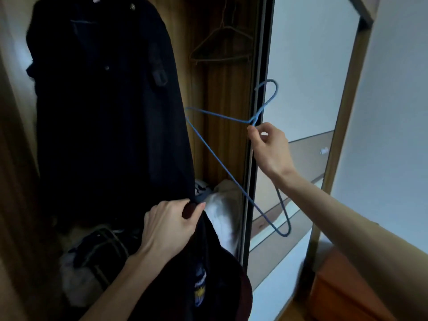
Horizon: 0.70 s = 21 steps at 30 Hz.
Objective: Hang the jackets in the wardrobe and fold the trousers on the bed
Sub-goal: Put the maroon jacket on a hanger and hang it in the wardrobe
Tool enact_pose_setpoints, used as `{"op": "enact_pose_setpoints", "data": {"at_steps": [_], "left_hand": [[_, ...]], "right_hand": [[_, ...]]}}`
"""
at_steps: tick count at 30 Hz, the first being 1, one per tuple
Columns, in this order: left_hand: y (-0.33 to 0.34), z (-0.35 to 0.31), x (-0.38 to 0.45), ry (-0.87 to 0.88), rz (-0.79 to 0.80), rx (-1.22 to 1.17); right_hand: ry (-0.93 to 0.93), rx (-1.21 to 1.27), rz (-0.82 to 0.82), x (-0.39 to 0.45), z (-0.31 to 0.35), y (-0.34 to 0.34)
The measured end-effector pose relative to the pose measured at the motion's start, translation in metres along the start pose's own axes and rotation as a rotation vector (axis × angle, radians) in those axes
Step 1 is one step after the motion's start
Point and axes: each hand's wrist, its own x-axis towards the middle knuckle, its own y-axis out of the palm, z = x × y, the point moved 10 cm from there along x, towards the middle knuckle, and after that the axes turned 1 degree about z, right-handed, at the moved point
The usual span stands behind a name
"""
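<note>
I stand in front of the open wardrobe [222,93]. My right hand [268,147] pinches a blue wire hanger [222,167] just below its hook, holding it tilted in front of the wardrobe's door edge. My left hand [169,225] grips the top of a dark jacket [208,281] with a coloured emblem, which hangs down at the lower middle. A long dark coat [104,107] hangs inside the wardrobe on the left.
An empty brown wire hanger [222,42] hangs at the back right of the wardrobe. Bags and folded clothes [92,256] lie piled on its floor. A mirrored sliding door [301,112] stands on the right, an orange box [347,286] below it.
</note>
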Motion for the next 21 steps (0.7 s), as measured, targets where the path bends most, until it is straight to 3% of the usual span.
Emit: {"op": "enact_pose_setpoints", "data": {"at_steps": [6, 14, 21], "left_hand": [[0.008, -0.029, -0.013, 0.028, 0.052, -0.04], [0.014, -0.043, -0.025, -0.044, 0.107, -0.142], [0.013, -0.053, -0.029, -0.033, 0.076, -0.204]], "right_hand": [[-0.008, -0.111, 0.081, -0.052, -0.019, -0.032], [-0.01, -0.261, 0.339, -0.101, -0.071, -0.104], [0.176, -0.008, 0.665, -0.131, -0.104, -0.133]]}}
